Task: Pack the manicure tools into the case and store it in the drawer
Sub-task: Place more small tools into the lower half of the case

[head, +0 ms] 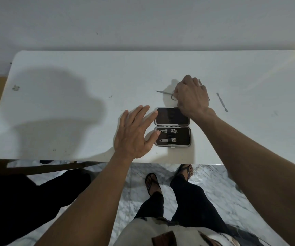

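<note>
Left hand (pixel 134 135), fingers straight, steadies the open case (pixel 172 127) on the surface (pixel 72 103). Just beyond it, right hand (pixel 192 96) fingers curl around small scissors (pixel 166 94), likely lifting them for packing.

White table with a manicure kit laid out

The white table (pixel 72 71) carries an open case (pixel 172 127) near its front edge, two nail clippers (pixel 168 135) strapped in the nearer half. Behind the case lie small scissors (pixel 166 93); a thin double-ended metal tool (pixel 222 101) lies apart to the right. A left hand (pixel 136 134) rests flat beside the case.
</note>
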